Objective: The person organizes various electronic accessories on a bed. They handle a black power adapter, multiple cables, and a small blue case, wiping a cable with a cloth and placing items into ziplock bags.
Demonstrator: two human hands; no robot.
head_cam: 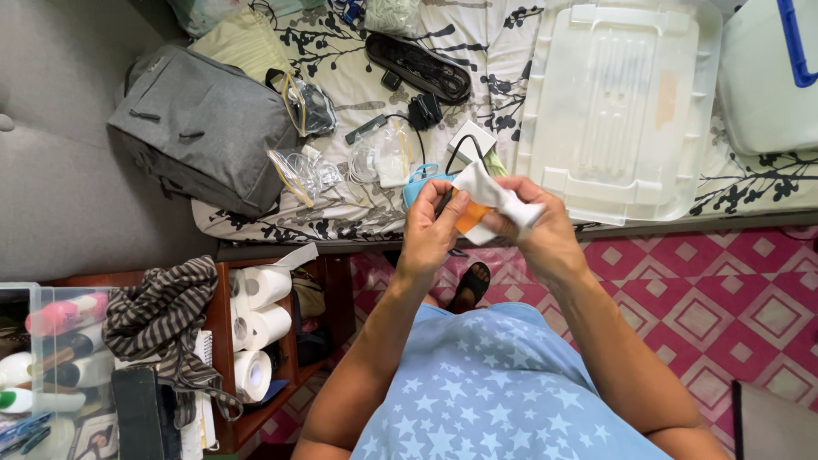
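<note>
On the left part of the bed (511,51), near its front edge, a grey backpack (200,128) is lying, and beside it some clear plastic bags (311,170) with cables. Further right, in front of the bed's front edge, the left hand (426,234) is pinching a small orange item (470,217), with the fingers closed together on it. The right hand (541,230) is holding a white cloth (494,196), fingers wrapped around it, and is pressing it on the orange item. What the orange item is, I cannot tell. On the right part of the bed a big clear plastic lid (618,111) is lying. The item is being held above the pink tiled floor (724,298), not above the bed, so I think it could slip from the pinch and fall if the cloth is rubbing too strongly.
</note>
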